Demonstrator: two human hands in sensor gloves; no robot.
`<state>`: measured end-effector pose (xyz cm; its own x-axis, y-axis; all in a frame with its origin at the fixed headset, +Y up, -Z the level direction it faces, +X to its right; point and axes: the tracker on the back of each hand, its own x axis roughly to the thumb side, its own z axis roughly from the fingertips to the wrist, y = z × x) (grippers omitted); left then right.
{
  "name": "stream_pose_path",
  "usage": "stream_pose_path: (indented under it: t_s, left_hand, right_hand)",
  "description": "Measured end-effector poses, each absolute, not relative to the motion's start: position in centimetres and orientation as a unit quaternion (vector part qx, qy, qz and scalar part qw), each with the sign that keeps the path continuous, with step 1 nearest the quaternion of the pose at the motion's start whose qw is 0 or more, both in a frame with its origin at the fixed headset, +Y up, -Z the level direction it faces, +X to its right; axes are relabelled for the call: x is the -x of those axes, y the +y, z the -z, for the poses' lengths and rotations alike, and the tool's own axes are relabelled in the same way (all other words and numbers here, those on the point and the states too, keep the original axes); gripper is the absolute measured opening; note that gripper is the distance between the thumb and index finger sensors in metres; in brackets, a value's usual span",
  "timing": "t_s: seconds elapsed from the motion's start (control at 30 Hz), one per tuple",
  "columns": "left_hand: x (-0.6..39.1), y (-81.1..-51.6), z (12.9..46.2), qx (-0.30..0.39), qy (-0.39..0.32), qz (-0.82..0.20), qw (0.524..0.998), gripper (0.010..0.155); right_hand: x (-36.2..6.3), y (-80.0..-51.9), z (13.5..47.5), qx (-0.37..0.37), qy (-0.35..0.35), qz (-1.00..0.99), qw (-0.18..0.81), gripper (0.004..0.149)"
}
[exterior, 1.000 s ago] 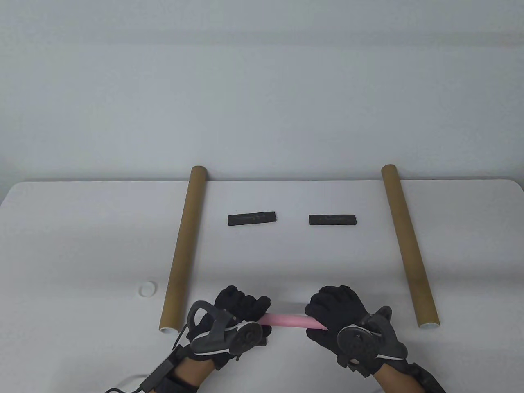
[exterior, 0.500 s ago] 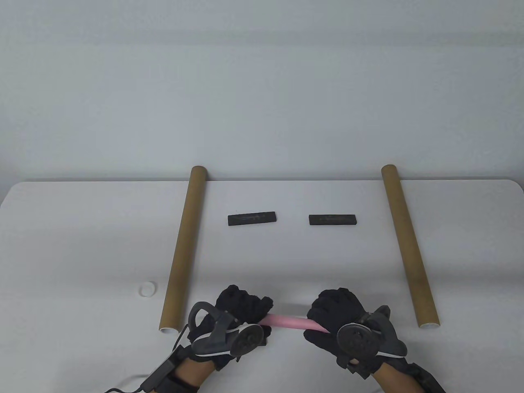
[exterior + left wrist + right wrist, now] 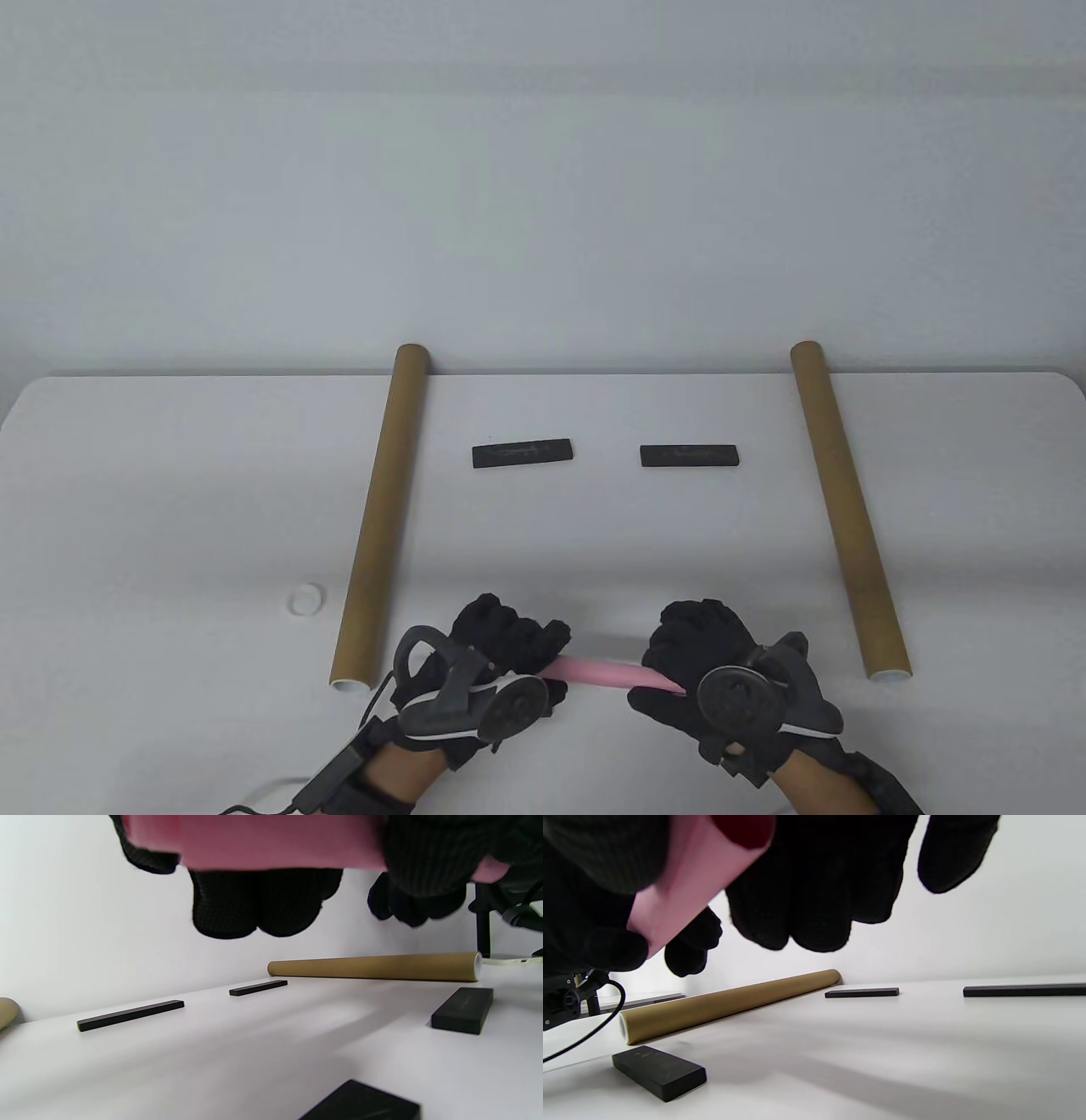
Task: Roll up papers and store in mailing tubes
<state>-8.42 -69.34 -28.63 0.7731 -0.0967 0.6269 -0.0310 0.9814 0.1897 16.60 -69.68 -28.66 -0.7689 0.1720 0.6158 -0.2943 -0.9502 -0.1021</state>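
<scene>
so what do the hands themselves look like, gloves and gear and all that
Both the left hand and the right hand wear black knit gloves. Each carries a grey tracker with a round disc face on its back. A black strap and a black cable run along the left wrist.

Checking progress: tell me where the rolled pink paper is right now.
In the table view, the rolled pink paper sits near the front edge, gripped between the left hand and right hand, between the two tubes.

Even, bright light; soft shadows on the bench (image 3: 170, 475). Both wrist views blur the near gloved fingers (image 3: 806, 899) badly.
</scene>
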Motion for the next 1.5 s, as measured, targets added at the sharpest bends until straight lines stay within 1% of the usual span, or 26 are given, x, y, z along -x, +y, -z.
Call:
stream_pose_path:
  t_s: [0.1,0.17,0.27,0.33,0.37,0.4,0.43,0.5,0.63,0.67,0.77,0.83,0.9,1.03,1.13,1.2,1.27,1.3,1.37,1.43,1.5]
  left_hand:
    - [8.4,-69.4,28.9,-0.084,-0.332,0.012,0.939,0.068]
    - [8.6,-69.5,29.1,-0.075,-0.327,0.004,0.942,0.069]
    - [8.8,-69.6,29.1,-0.077,-0.323,0.007,0.943,0.070]
    - [8.7,-69.5,28.8,-0.090,-0.334,0.014,0.938,0.071]
    - [8.6,-69.4,28.6,-0.102,-0.348,0.014,0.932,0.071]
    - [8.5,-69.2,28.4,-0.115,-0.348,0.014,0.930,0.069]
    - [8.4,-69.0,28.3,-0.114,-0.349,0.013,0.930,0.068]
    - [8.3,-69.1,28.4,-0.104,-0.349,0.015,0.931,0.066]
    - [8.5,-69.6,28.9,-0.080,-0.341,0.009,0.937,0.066]
    - [8.6,-69.7,29.1,-0.074,-0.338,0.007,0.938,0.065]
    - [8.5,-70.0,29.4,-0.057,-0.332,0.012,0.942,0.067]
    - [8.1,-70.2,29.5,-0.058,-0.327,0.027,0.943,0.068]
    - [7.5,-70.1,29.3,-0.063,-0.332,0.029,0.941,0.068]
    - [6.0,-69.6,28.5,-0.067,-0.338,0.031,0.938,0.078]
    - [5.1,-69.6,28.1,-0.063,-0.336,0.033,0.939,0.080]
    - [4.6,-69.5,28.1,-0.060,-0.329,0.020,0.942,0.073]
    - [4.7,-69.4,28.3,-0.056,-0.324,-0.011,0.944,0.056]
    - [4.9,-69.4,28.5,-0.054,-0.325,-0.023,0.944,0.051]
    - [5.7,-69.3,29.2,-0.040,-0.307,-0.048,0.950,0.048]
    - [6.9,-68.9,29.9,-0.048,-0.287,-0.060,0.955,0.046]
    - [8.0,-68.6,30.5,-0.042,-0.272,-0.098,0.956,0.044]
  right_hand:
    - [-16.7,-69.6,28.6,-0.313,-0.105,-0.935,0.132,0.064]
    - [-16.6,-69.6,28.4,-0.320,-0.112,-0.934,0.114,0.071]
    - [-16.4,-69.5,28.2,-0.320,-0.127,-0.934,0.099,0.060]
    - [-16.4,-69.6,28.4,-0.316,-0.119,-0.936,0.104,0.056]
    - [-16.4,-69.6,28.4,-0.316,-0.114,-0.936,0.106,0.056]
    - [-16.5,-69.6,28.5,-0.317,-0.111,-0.936,0.110,0.056]
    - [-16.6,-69.6,28.6,-0.318,-0.103,-0.935,0.117,0.057]
    - [-16.6,-69.7,28.7,-0.319,-0.093,-0.934,0.131,0.059]
    - [-16.5,-69.5,28.5,-0.324,-0.102,-0.934,0.113,0.066]
    - [-16.5,-69.4,28.5,-0.323,-0.107,-0.935,0.106,0.062]
    - [-16.3,-69.3,28.4,-0.326,-0.097,-0.935,0.100,0.057]
    - [-16.0,-69.0,28.1,-0.322,-0.112,-0.935,0.094,0.055]
    - [-15.4,-68.6,27.7,-0.321,-0.140,-0.935,0.057,0.054]
    - [-13.8,-67.9,26.3,-0.335,-0.195,-0.922,-0.003,0.054]
    - [-12.7,-67.6,25.5,-0.350,-0.221,-0.910,-0.036,0.053]
    - [-11.8,-67.5,24.8,-0.364,-0.238,-0.898,-0.063,0.053]
    - [-11.4,-67.4,24.4,-0.367,-0.254,-0.892,-0.069,0.052]
    - [-11.4,-67.3,24.4,-0.365,-0.256,-0.892,-0.070,0.053]
    - [-11.9,-66.9,24.7,-0.348,-0.258,-0.900,-0.039,0.061]
    - [-13.1,-66.4,25.2,-0.316,-0.239,-0.918,-0.010,0.080]
    - [-14.2,-66.1,25.4,-0.301,-0.248,-0.921,0.005,0.083]
